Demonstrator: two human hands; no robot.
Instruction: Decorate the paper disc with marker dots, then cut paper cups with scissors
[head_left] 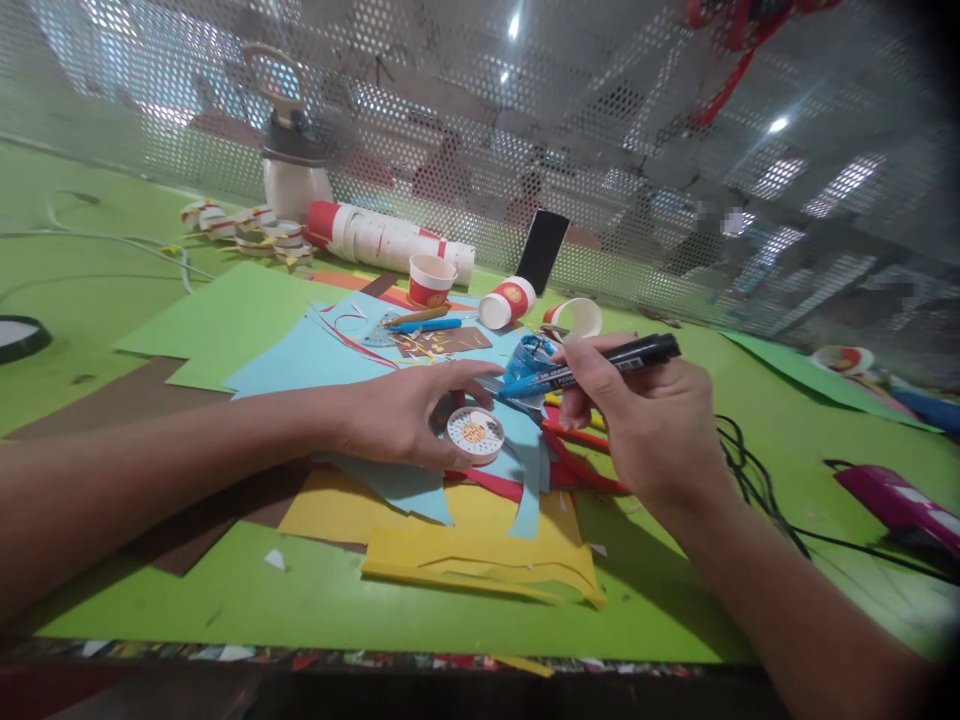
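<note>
My left hand [409, 410] curves its thumb and fingers around a small round paper-cup piece [475, 434]. Its pale top carries an orange emblem and a ring of dark dots. My right hand [652, 420] grips a permanent marker [615, 361] with a dark body, its blue end pointing left, above and to the right of the round piece. Red-handled scissors [581, 455] lie under and beside my right hand, partly hidden by it. Light blue paper [285, 360] and yellow paper [480, 550] are spread beneath my hands. A crumpled blue item [531, 352] sits behind the marker.
Paper cups [431, 281] stand and lie behind, near a long cup stack [390, 237] and a propped phone [543, 250]. A white bottle [292, 180] stands by the perforated screen [450, 120]. At right are a magenta glue gun [896, 505] and black cable [750, 480].
</note>
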